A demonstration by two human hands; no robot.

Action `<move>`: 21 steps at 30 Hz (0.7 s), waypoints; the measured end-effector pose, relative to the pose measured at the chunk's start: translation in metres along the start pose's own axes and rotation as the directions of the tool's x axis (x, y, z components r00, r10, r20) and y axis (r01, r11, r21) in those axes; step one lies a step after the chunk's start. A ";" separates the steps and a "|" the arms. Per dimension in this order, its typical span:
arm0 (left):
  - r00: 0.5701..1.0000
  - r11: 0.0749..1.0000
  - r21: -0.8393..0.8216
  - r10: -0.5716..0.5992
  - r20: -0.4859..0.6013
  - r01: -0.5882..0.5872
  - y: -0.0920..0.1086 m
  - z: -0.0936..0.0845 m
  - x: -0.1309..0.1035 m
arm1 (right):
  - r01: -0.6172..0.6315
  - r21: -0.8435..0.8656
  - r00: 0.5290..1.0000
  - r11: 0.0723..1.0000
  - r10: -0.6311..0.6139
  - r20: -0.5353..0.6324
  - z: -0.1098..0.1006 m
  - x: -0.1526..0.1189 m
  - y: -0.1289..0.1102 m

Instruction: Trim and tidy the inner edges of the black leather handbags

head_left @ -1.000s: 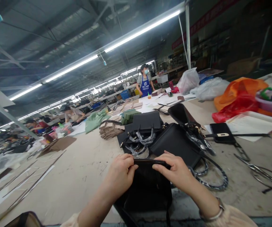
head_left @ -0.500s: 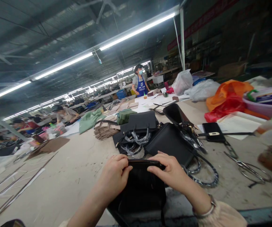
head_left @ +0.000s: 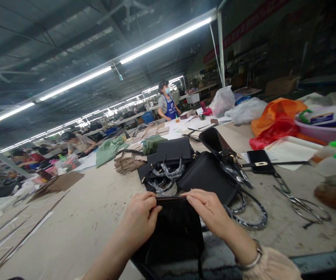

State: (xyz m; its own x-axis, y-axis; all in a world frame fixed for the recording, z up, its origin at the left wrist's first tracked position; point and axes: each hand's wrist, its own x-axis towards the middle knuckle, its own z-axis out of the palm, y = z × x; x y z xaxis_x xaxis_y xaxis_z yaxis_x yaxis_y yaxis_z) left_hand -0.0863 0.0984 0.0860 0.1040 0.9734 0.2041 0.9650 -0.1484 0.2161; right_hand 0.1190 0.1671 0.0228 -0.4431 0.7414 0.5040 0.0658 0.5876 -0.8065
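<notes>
A black handbag (head_left: 175, 233) stands at the table's front edge, its top edge facing up between my hands. My left hand (head_left: 141, 216) pinches the left end of that edge between thumb and fingers. On the right end, my right hand (head_left: 207, 210) is closed over the edge, fingers on top; its thumb is mostly hidden. Just beyond lie several finished-looking black handbags (head_left: 208, 177) in a heap, their handles (head_left: 172, 170) wrapped in clear plastic. The lower part of the held bag drops out of view below.
To the right lie scissors (head_left: 302, 204), a black phone (head_left: 260, 161) and green-capped bottles (head_left: 335, 165). A purple basin (head_left: 310, 130) and red plastic bag (head_left: 273, 130) sit behind. Brown strip bundles (head_left: 129, 161) are left of the heap. A co-worker in a blue apron (head_left: 171, 109) stands across the table.
My right hand's fingers have shifted on the bag's top edge, and its thumb has moved out of sight. My left hand keeps its pinch. The view has turned slightly right.
</notes>
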 end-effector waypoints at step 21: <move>1.000 1.000 -0.010 -0.014 -0.028 0.013 -0.002 0.001 0.000 | 0.062 -0.163 0.996 0.985 -0.073 -0.059 0.018 0.004 0.011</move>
State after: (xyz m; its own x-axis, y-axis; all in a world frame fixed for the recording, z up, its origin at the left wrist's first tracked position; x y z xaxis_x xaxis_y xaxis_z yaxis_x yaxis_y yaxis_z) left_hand -0.0883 0.0993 0.0843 0.0839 0.9700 0.2280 0.9638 -0.1372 0.2288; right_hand 0.1024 0.1705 0.0103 -0.3931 0.7145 0.5787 0.1826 0.6775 -0.7125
